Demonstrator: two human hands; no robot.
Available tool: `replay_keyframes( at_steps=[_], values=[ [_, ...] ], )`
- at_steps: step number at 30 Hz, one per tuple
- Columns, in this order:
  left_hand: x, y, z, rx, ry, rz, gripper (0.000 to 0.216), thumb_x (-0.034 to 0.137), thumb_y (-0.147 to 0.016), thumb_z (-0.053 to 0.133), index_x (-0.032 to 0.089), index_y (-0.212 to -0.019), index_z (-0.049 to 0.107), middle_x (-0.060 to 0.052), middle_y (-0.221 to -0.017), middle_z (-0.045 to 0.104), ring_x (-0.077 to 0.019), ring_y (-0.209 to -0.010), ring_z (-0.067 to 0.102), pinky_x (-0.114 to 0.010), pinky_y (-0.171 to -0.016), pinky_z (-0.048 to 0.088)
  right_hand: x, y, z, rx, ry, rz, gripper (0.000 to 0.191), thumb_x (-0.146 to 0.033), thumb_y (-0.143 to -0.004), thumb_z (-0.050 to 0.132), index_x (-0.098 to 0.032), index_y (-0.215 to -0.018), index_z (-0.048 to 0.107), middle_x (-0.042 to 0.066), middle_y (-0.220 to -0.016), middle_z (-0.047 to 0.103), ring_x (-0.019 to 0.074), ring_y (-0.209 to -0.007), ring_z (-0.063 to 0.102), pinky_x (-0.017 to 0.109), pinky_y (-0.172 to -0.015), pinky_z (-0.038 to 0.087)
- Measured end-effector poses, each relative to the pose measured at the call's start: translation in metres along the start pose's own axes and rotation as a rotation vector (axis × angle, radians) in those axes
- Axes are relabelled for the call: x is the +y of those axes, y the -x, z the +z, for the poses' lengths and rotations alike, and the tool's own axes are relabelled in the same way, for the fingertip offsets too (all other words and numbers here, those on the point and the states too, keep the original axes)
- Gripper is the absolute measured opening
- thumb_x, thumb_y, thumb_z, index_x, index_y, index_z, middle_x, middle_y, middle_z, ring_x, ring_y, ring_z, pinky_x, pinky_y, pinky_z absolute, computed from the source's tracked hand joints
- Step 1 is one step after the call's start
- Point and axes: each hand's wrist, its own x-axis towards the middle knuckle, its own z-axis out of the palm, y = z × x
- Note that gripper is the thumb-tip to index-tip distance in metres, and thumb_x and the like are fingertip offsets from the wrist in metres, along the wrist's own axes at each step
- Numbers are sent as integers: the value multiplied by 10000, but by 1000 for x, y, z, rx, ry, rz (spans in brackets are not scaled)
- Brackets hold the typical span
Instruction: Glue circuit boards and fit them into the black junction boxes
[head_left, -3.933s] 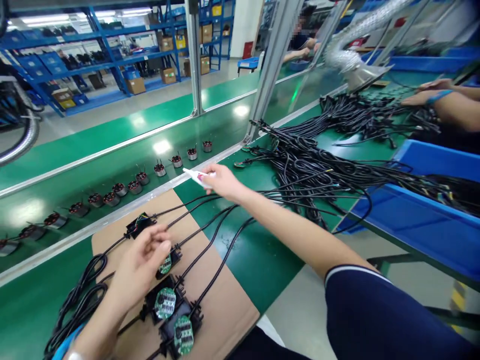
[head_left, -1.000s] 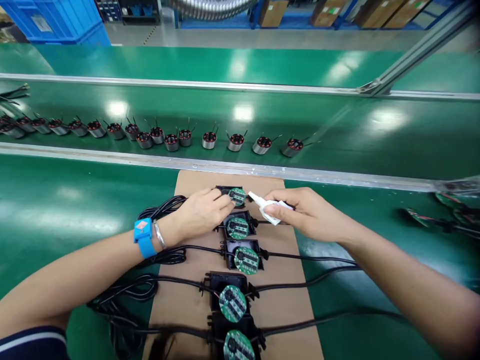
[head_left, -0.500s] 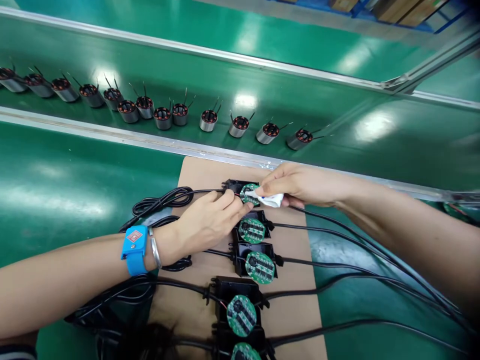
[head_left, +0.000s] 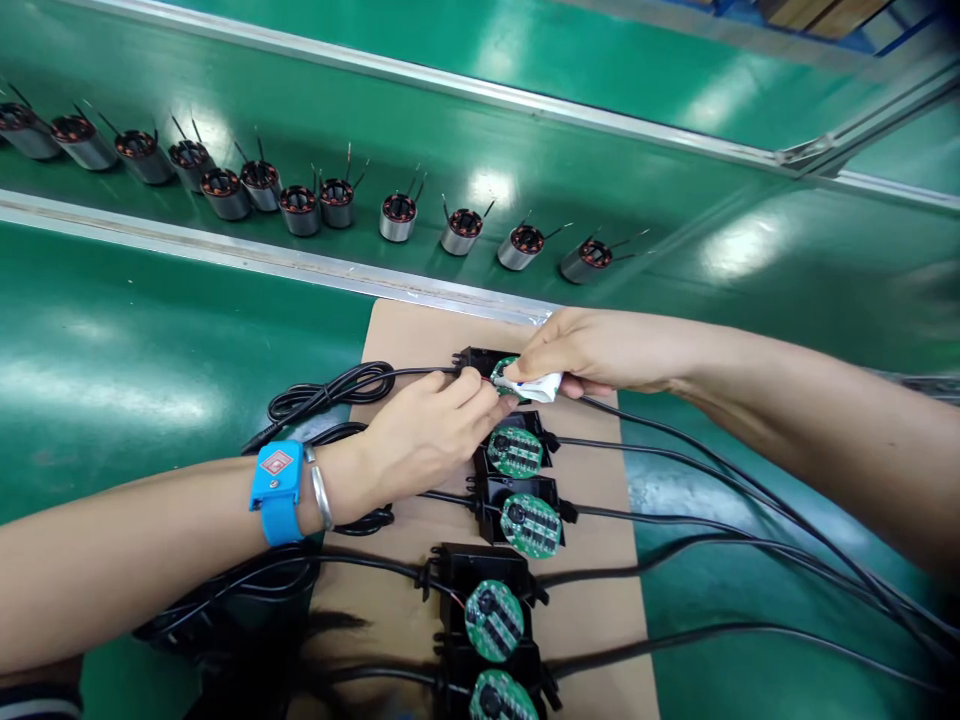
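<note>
My right hand point(head_left: 581, 352) pinches a small white squeeze tube point(head_left: 541, 388), its narrow nozzle pointing left over the farthest round green circuit board point(head_left: 500, 371). Most of that board is covered by the tube and fingers. At the board's left and near edge, my left hand point(head_left: 424, 432) has its fingers closed, steadying it; the fingertips are partly hidden. The board rests at a black plastic housing point(head_left: 480, 357) with a black cable on either side. A blue wrist strap point(head_left: 277, 485) and a silver bangle circle my left wrist.
Nearer me, several more boards point(head_left: 531, 525) sit on black housings in a column on a cardboard sheet point(head_left: 592, 620). Coiled black cables point(head_left: 330, 392) lie left; others run right. Beyond a metal rail point(head_left: 300, 262) stands a row of motor stators point(head_left: 398, 217) with upright wires.
The view has shifted slightly. My right hand and the tube sit a little lower over the far board, covering more of it. The left hand keeps its place at the board's edge.
</note>
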Motion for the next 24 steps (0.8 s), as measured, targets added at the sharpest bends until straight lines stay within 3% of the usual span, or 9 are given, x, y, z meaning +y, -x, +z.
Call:
replay_keyframes(
  at_steps=[9,16,24],
  values=[
    [0,1,3,10,-2,-15,436,175,-1023,362,98,-1442,455,-143,-1187,602,-230,-1151,511,-331,-865,434,-5,1,1,-9,37,-24,394,-437,-792,672,-170,-512,596,-15,-412,420,55,-362,293,210,-337,204],
    [-1,-1,2,-7,18,-11,444,148,-1025,328,83,-1451,434,-135,-1176,595,-234,-1134,510,-333,-843,440,-2,-1,0,-30,-19,-92,431,-482,-753,705,-189,-475,556,-9,-406,398,68,-377,282,224,-323,180],
    [0,0,1,-23,5,-6,456,138,-1026,323,85,-1471,409,-134,-1173,591,-231,-1140,506,-328,-837,436,-5,1,-2,-16,7,-69,409,-474,-745,712,-190,-487,569,-5,-410,404,73,-388,294,242,-347,175]
  ],
)
